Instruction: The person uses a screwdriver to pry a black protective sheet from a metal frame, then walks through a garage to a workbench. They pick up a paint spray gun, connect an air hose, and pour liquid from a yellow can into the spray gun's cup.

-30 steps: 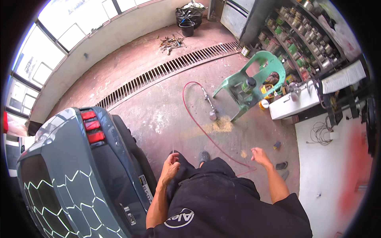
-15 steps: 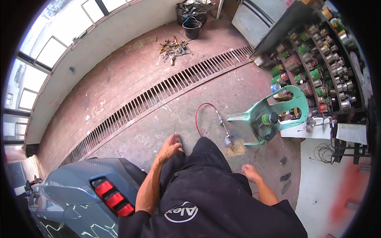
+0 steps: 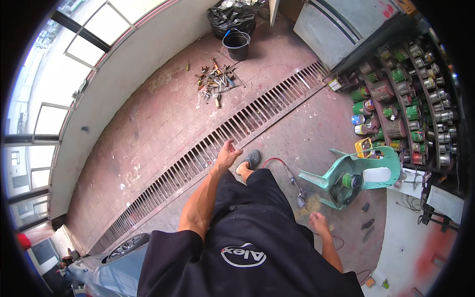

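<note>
My left hand (image 3: 229, 154) is raised in front of me, over the floor grate, with its fingers apart and nothing in them. Lower and to the right, my right hand (image 3: 318, 223) hangs beside my dark shorts, fingers loosely bent, holding nothing that I can see. It is nearest to a spray gun (image 3: 301, 200) on the floor, which joins a red hose (image 3: 273, 160). A green plastic chair (image 3: 324, 179) stands beyond that hand, with a green can (image 3: 350, 180) on it. Neither hand touches these things. A grey clog (image 3: 254, 158) shows on one foot.
A long metal floor grate (image 3: 217, 143) crosses diagonally ahead. Past it lie a heap of hand tools (image 3: 217, 83), a black bucket (image 3: 236, 47) and a black bag (image 3: 225, 20). Paint-can shelves (image 3: 396, 106) stand right; a grey car (image 3: 111, 272) is at lower left.
My view has moved forward and turned, so the tools and bucket look closer and the car has slid toward the lower left. My left hand has risen, and the clog has come into sight.
</note>
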Tool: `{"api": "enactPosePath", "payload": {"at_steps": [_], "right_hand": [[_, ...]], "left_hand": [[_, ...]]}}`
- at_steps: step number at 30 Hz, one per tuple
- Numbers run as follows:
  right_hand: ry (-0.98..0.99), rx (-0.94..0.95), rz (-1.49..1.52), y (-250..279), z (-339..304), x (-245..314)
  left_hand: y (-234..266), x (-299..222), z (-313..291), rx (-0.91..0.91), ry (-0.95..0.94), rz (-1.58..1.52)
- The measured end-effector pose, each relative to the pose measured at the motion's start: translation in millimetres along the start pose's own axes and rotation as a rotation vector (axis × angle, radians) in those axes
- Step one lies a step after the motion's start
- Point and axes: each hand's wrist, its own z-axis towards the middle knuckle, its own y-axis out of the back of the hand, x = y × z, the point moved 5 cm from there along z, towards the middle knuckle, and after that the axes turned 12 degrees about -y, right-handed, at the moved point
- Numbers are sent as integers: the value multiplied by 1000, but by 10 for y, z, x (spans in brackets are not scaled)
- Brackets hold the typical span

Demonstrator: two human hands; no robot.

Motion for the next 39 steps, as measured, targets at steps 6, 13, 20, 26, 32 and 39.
{"api": "enactPosePath", "payload": {"at_steps": [6, 13, 20, 26, 32, 39], "right_hand": [[73, -157, 182, 506, -459, 1538], [-138, -297, 252, -3, -587, 1224], [-569, 18, 585, -1840, -1611, 1095], [-569, -53, 754, -2697, -1801, 1169], [-509, -286, 841, -2619, -1595, 1253], [-518, -376, 918, -2686, -786, 782]], "left_hand": [[415, -341, 1616, -104, 30, -3], [676, -363, 2998, 31, 31, 161], [276, 126, 2846, 664, 106, 614], [-105, 179, 2395, 1158, -74, 1028], [-613, -573, 2261, 1290, -82, 1066], [-1550, -1105, 2465, 1090, -330, 1046]]}}
